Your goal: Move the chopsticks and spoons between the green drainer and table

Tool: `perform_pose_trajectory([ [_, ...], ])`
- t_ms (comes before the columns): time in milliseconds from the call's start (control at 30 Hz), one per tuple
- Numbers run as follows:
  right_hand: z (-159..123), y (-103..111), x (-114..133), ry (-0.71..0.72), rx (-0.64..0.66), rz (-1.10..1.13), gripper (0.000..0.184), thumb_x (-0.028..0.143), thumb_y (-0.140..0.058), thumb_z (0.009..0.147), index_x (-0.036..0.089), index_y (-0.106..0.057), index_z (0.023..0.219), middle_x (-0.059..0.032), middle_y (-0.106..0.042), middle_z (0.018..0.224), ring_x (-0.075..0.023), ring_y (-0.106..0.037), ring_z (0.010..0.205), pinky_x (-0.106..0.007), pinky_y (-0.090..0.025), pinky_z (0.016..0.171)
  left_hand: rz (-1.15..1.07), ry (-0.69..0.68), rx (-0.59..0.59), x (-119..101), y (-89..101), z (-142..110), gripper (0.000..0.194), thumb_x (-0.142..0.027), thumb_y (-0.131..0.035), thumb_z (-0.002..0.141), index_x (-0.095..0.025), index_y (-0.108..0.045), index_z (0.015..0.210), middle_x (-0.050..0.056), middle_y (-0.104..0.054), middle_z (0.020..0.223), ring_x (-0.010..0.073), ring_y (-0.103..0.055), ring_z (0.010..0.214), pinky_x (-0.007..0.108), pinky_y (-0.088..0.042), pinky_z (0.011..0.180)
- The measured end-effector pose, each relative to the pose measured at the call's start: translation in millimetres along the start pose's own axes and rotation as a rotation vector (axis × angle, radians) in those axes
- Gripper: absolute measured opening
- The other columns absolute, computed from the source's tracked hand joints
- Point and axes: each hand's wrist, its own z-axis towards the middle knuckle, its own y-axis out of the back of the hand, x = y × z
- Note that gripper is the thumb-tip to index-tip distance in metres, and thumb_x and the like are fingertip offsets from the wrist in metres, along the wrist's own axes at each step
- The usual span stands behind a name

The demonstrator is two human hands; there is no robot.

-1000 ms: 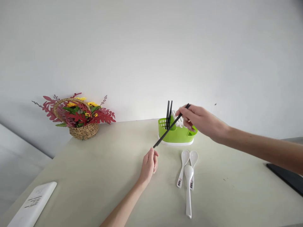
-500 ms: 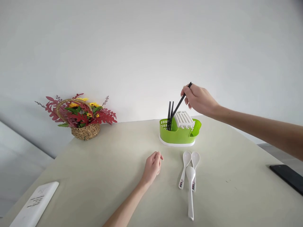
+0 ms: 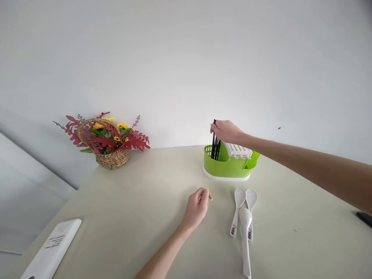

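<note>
My right hand (image 3: 229, 131) is closed around the upper ends of black chopsticks (image 3: 215, 150), whose lower parts stand in the left compartment of a green utensil holder (image 3: 225, 167). How many of them my fingers actually grip is hidden. The holder has a white base and a white slotted rack (image 3: 240, 150), partly covered by my wrist. On the table in front of the holder rests my left hand (image 3: 197, 208), loosely curled with nothing visible in it. To its right lie three white spoons (image 3: 245, 219), one on top of the other two.
A wicker basket (image 3: 112, 159) of artificial flowers stands at the back left against the wall. A white rectangular device (image 3: 54, 248) lies at the left front. At the right edge a dark phone-like object (image 3: 364, 218) is partly in view.
My right hand has come down and inward, and the slanted chopsticks it held now stand nearly upright beside the others in the holder. The view has shifted slightly; my left hand stays curled.
</note>
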Motion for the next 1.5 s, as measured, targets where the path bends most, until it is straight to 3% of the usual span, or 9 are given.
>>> perform_pose_trajectory([
  [300,32.7,-26.3,-8.3,-0.079,0.080,-0.076,0.040,0.032,-0.040,0.107,0.014,-0.077,0.102,-0.0138,-0.071,0.080,-0.0283,-0.070,0.089,-0.036,-0.048,0.077,0.057,0.003,0.008,-4.4,-0.4,-2.6,0.049,-0.063,-0.047,0.100,-0.021,-0.057,0.079,-0.008,-0.036,0.051,0.0102,-0.030,0.044,0.026,-0.022,0.048],
  [533,33.3,-26.6,-9.7,-0.123,0.023,-0.111,0.037,0.033,-0.047,0.105,0.010,-0.075,0.100,-0.0160,-0.070,0.075,-0.0274,-0.069,0.073,-0.038,-0.050,0.070,0.099,-0.017,0.018,-5.0,-0.1,-2.1,0.050,-0.063,-0.048,0.101,-0.020,-0.058,0.076,-0.007,-0.034,0.051,0.0108,-0.029,0.047,0.027,-0.020,0.049],
  [733,19.5,-16.4,-5.7,-0.052,-0.138,-0.202,0.045,0.031,-0.048,0.103,0.012,-0.054,0.144,-0.0185,-0.074,0.103,-0.0317,-0.068,0.090,-0.043,-0.048,0.078,0.104,-0.008,0.020,-4.6,0.2,-2.0,0.053,-0.066,-0.047,0.101,-0.019,-0.058,0.078,-0.007,-0.035,0.052,0.0100,-0.030,0.047,0.025,-0.021,0.050],
  [833,-5.2,-15.0,-2.8,0.096,-0.211,-0.253,0.045,0.030,-0.045,0.103,0.017,-0.051,0.146,-0.0110,-0.077,0.095,-0.0277,-0.067,0.080,-0.036,-0.042,0.070,0.103,0.000,0.026,-5.0,0.6,-2.2,0.053,-0.067,-0.047,0.101,-0.019,-0.058,0.079,-0.008,-0.035,0.052,0.0097,-0.030,0.048,0.025,-0.021,0.050],
  [1000,-70.2,-20.4,-7.5,0.390,-0.224,-0.260,0.031,0.031,-0.044,0.103,0.024,-0.063,0.126,0.0010,-0.073,0.073,-0.0160,-0.055,0.052,-0.028,-0.026,0.055,0.103,0.002,0.036,-5.2,0.9,-2.4,0.052,-0.065,-0.046,0.102,-0.019,-0.057,0.081,-0.008,-0.034,0.053,0.0094,-0.029,0.048,0.025,-0.021,0.050],
  [1167,-135.9,-39.4,-49.0,0.648,-0.149,-0.173,0.030,0.030,-0.041,0.107,0.024,-0.070,0.110,0.0030,-0.067,0.064,-0.0111,-0.049,0.046,-0.028,-0.023,0.051,0.116,-0.007,0.038,-4.3,-0.8,-1.0,0.050,-0.063,-0.047,0.103,-0.020,-0.057,0.080,-0.008,-0.032,0.054,0.0095,-0.028,0.050,0.024,-0.021,0.050],
  [1233,-158.9,-52.7,-75.9,0.585,-0.177,-0.137,0.028,0.031,-0.043,0.108,0.024,-0.069,0.109,0.0050,-0.061,0.058,-0.0102,-0.045,0.043,-0.028,-0.026,0.051,0.127,-0.005,0.038,-3.9,-1.7,-0.8,0.049,-0.062,-0.047,0.103,-0.020,-0.057,0.080,-0.009,-0.031,0.054,0.0096,-0.028,0.050,0.024,-0.021,0.050],
  [1367,-202.8,-81.7,-122.3,0.264,-0.163,-0.023,0.028,0.043,-0.044,0.108,0.028,-0.066,0.119,0.0063,-0.063,0.062,-0.0110,-0.045,0.043,-0.025,-0.035,0.051,0.150,0.000,0.041,-4.8,-2.4,-1.4,0.047,-0.059,-0.047,0.103,-0.020,-0.059,0.081,-0.008,-0.032,0.054,0.0099,-0.028,0.050,0.024,-0.023,0.050],
  [1500,-242.8,-103.4,-136.7,-0.050,-0.131,0.191,0.034,0.053,-0.044,0.105,0.031,-0.066,0.118,0.0075,-0.054,0.056,-0.0135,-0.046,0.044,-0.024,-0.042,0.050,0.188,-0.016,0.049,-7.4,-2.1,-1.6,0.046,-0.058,-0.048,0.103,-0.020,-0.061,0.081,-0.008,-0.034,0.054,0.0106,-0.030,0.051,0.025,-0.024,0.051],
])
